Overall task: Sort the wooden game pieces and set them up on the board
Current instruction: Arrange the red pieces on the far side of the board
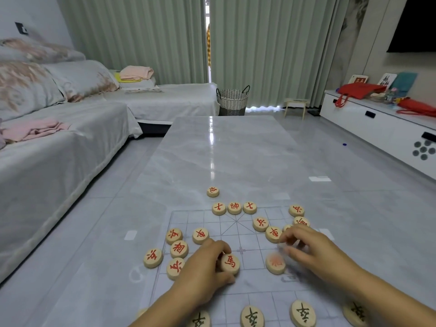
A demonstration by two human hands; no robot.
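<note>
Pinching a red horse piece (pixel 230 263) near the middle of the board (pixel 179 215), the left hand (pixel 204 265) curls its fingers round the disc. The right hand (pixel 313 250) is blurred and its grip is unclear. The horse is best set squarely on a back-row crossing, level with the general piece (pixel 234 207), without nudging its neighbours.

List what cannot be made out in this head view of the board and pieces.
All in the head view:
1. Round wooden piece with a red mark by the right hand: motion blur smears its character.
2. That hand's fingers: blurred, grip unclear.
3. Pale wooden piece behind them: mostly covered.
4. Black-marked wooden piece: cut off by the bottom edge.
5. Red-marked horse piece: partly covered by the gripping left hand.
</note>
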